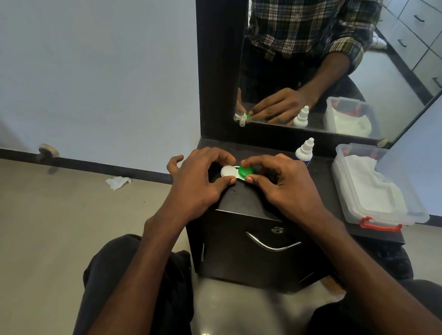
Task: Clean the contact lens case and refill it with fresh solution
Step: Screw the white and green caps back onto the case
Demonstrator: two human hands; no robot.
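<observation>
1. Head view: both hands are on the contact lens case (237, 173), which sits just above the top of the dark cabinet (247, 206), right in front of the mirror (339, 55).
2. The left hand (196, 181) curls its fingers round the white cap (228, 171), index arched over the top, thumb pressed beneath it.
3. The right hand (280, 185) pinches the green cap (246, 172), index on top, thumb at the near edge.
4. Just right of the fingers stands the solution bottle (305, 151); beyond it sits a clear plastic box (375, 190).
</observation>
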